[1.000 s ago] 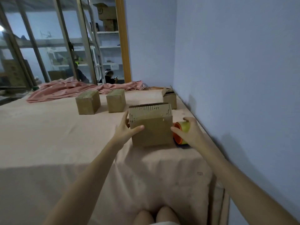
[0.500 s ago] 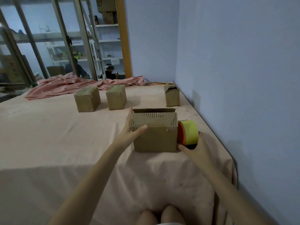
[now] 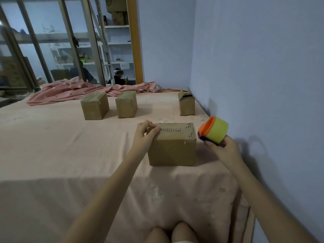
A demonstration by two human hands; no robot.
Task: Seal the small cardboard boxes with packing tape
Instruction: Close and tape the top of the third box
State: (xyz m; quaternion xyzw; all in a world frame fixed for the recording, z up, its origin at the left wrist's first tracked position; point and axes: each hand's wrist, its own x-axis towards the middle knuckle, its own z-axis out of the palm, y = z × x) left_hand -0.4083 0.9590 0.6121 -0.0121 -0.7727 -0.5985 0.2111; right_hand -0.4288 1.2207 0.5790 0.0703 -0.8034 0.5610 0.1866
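From the head view, my left hand (image 3: 146,133) curls its grip over the near box's (image 3: 172,145) top left edge, pressing the flap down. My right hand (image 3: 221,150) holds the tape roll (image 3: 214,131) lifted just right of that box — no tape laid on it yet, I judge. Behind it, two boxes (image 3: 94,106) look closed; the far-right box (image 3: 187,104) is open.

Pale blue walls (image 3: 254,58) are meeting in a corner at one o'clock. A glass partition (image 3: 52,46) with shelving behind is spanning eleven o'clock, beside an orange door frame (image 3: 135,39). A pink cloth (image 3: 43,146) is covering the table.
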